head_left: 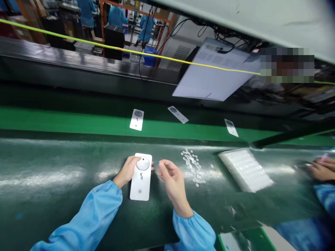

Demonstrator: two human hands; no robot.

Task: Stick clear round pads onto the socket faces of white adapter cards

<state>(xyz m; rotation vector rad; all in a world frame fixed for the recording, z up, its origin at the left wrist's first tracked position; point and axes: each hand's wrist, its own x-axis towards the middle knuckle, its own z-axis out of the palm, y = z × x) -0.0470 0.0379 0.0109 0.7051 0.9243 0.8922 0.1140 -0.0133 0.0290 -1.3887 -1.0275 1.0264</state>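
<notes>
My left hand grips a flat white panel at its upper part, thumb on the front and fingertips showing past the right edge. The panel has rounded corners, a grey round patch near the top, dark lettering and a small round mark below. Just right of it, my right hand is closed in a pinch on a small blue piece, too small to make out well. Several small whitish round discs lie scattered on the green work surface to the right of my right hand.
Similar white panels lie spaced along the bright green conveyor belt. A white tray-like pack sits right of the discs. At the right edge is a co-worker's hand. A clipboard and a yellow cord hang ahead.
</notes>
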